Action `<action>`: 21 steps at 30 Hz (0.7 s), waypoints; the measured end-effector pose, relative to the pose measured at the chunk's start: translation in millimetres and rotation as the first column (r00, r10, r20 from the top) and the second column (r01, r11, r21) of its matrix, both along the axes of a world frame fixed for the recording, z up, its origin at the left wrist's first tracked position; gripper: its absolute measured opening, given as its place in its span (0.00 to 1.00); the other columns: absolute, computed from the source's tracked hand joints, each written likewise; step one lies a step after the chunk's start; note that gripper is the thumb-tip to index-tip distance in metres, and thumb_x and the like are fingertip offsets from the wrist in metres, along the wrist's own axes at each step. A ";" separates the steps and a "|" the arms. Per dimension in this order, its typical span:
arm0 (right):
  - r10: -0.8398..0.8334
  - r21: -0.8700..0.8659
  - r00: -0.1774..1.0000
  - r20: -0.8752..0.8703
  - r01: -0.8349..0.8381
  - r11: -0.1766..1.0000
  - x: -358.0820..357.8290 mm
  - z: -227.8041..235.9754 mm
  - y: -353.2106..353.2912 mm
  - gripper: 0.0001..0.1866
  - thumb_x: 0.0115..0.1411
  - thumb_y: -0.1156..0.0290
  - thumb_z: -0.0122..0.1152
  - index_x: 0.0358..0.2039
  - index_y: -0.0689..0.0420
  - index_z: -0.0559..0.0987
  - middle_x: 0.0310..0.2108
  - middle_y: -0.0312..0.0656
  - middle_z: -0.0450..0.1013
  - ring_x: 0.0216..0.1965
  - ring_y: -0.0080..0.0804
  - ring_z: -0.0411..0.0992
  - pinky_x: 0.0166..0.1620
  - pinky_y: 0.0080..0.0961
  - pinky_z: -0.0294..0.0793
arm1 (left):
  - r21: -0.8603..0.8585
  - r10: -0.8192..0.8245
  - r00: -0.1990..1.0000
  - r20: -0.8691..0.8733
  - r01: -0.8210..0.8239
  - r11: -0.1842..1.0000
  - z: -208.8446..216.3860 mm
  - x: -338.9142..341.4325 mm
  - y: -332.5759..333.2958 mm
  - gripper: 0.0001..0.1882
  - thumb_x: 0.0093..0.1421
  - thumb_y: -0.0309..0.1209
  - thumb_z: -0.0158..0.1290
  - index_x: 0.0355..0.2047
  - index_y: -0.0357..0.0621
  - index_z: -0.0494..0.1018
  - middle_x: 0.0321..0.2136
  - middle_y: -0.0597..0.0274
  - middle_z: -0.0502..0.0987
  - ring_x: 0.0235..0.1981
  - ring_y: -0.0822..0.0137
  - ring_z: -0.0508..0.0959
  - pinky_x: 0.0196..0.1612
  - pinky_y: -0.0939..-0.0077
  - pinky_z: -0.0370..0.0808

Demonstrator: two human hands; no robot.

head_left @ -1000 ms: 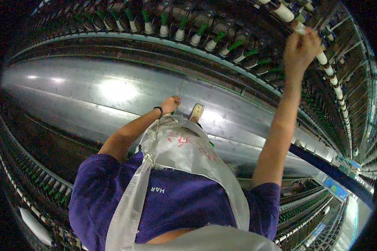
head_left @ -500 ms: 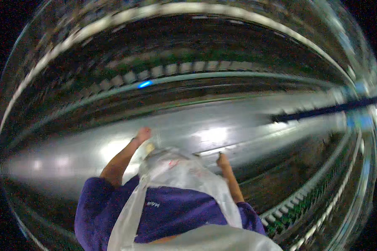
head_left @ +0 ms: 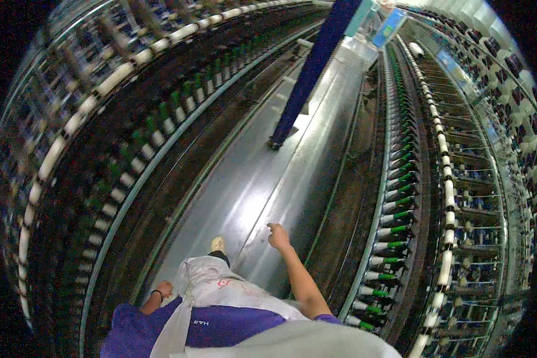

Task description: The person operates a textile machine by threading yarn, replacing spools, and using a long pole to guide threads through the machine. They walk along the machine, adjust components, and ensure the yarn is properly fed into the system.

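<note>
My right hand (head_left: pixel 277 237) reaches out over the shiny grey floor (head_left: pixel 232 179) of the aisle. Its index finger points away from loosely bent fingers, and no object shows in it. Close to my left hip hangs my left hand (head_left: pixel 165 289), a dark band at its wrist. The fingers there are small and partly turned away, so their pose is unclear. A white apron (head_left: pixel 227 283) with red marks covers my front over a purple shirt. Beyond its edge a pale yellow shoe (head_left: pixel 218 243) shows on the floor.
Long rows of bobbins with green tops line the spinning frames on the left (head_left: pixel 167 123) and right (head_left: pixel 394 230). White rollers (head_left: pixel 446 262) run above them. A dark blue hose-like tube (head_left: pixel 310 74) slants down over the aisle ahead, and a blue panel (head_left: pixel 389 27) stands at the far end.
My view has turned, so the aisle runs ahead instead of across. My left hand has dropped back to my side, while my right hand reaches forward. The foot now shows further out.
</note>
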State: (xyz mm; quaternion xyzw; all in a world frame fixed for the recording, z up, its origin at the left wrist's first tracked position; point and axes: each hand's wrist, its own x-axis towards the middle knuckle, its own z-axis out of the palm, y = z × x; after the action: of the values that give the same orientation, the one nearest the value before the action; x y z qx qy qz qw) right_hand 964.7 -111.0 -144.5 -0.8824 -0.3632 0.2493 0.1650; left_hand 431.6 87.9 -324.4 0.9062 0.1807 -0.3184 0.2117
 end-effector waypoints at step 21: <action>-0.319 -0.276 0.907 -0.274 0.244 0.930 426.3 -109.3 -124.5 0.11 0.49 0.69 0.48 0.25 0.60 0.77 0.30 0.52 0.73 0.34 0.48 0.71 0.37 0.39 0.71 | -0.235 0.243 0.928 0.282 -0.179 0.955 107.6 1039.2 222.5 0.13 0.55 0.33 0.44 0.36 0.41 0.73 0.32 0.50 0.76 0.33 0.55 0.76 0.35 0.61 0.72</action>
State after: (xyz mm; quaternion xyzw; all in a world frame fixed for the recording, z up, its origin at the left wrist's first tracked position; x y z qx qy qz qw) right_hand 1391.1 -235.5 -253.7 -0.8880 -0.1682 0.4011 0.1494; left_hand 1470.8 310.5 -216.8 0.8931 0.2086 -0.1655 0.3625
